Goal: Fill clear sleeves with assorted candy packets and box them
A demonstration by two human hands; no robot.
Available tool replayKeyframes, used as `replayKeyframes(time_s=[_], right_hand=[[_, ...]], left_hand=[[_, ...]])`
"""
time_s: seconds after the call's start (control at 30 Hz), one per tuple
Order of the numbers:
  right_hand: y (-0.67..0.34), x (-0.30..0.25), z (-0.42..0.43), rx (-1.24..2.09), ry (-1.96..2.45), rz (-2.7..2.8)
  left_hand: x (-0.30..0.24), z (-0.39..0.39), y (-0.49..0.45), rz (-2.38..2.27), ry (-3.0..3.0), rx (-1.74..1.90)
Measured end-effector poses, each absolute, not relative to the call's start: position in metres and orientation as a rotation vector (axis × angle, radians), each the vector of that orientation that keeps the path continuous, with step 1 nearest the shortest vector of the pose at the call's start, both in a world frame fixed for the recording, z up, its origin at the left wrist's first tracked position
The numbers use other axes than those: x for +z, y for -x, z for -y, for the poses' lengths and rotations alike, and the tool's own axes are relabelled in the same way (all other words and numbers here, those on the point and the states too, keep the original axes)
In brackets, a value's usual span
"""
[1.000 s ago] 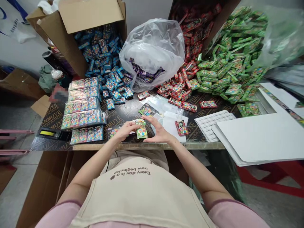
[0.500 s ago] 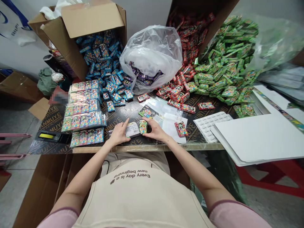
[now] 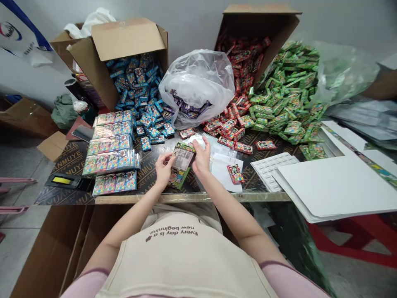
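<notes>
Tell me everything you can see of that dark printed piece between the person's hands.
The printed piece looks flat and roughly rectangular, dark with green edging, a pale grey panel of fine print and bright multicoloured graphics toward its near end. It slants, far end leftward of neither hand, between them above the tabletop. The left hand grips its left edge; the right hand is at its right side. Whether it is card or a thin box, I can't tell.
</notes>
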State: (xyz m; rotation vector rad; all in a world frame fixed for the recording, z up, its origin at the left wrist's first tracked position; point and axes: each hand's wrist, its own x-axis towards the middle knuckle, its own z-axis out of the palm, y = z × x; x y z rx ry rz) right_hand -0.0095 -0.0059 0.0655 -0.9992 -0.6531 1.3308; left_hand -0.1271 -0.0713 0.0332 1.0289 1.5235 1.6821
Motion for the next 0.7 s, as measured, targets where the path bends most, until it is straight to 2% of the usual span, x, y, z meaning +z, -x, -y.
replayKeyframes(time_s=[0.17,0.3,0.43,0.57,0.7], right_hand=[[0.020,0.074,0.010,1.450,1.076,0.643],[0.014,0.077,0.020,1.542,1.032,0.759],[0.003,0.073,0.025,1.627,0.928,0.710],[-0.007,0.064,0.023,1.678,0.971,0.776],[-0.013,0.063,0.021,1.694,0.958,0.842]], left_hand=[[0.034,0.080,0.099,-1.253,-0.537,1.832],[0.048,0.078,0.097,-1.056,-0.282,1.754],[0.062,0.068,0.109,-1.063,-0.138,1.610],[0.070,0.057,0.123,-1.140,-0.176,1.307],[0.077,0.051,0.132,-1.254,-0.524,1.300]])
